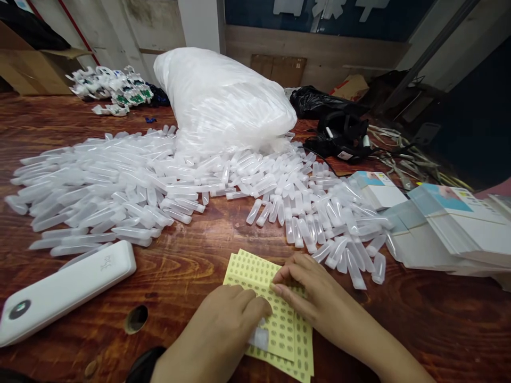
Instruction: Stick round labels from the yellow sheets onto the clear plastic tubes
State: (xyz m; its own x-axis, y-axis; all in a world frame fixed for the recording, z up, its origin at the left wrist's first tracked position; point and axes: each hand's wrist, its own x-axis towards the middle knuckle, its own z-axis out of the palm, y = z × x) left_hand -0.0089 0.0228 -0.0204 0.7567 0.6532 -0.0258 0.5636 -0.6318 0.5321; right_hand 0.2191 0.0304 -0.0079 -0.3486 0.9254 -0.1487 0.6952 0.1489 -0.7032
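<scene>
We have a loose stack of yellow, rectangular paper sticker sheets (284,331) lying flat on the reddish-brown wooden tabletop (187,276) before us, slightly out of line with one another so that lower edges peek out at the far end and along the right, and angled a little from our own line of sight. Across them we see small dark printed marks set in regular rows, too tiny for us to read. On the top sheet's near left part sits a small, frosted, translucent white plastic tube (261,339), only partly visible to us.
</scene>
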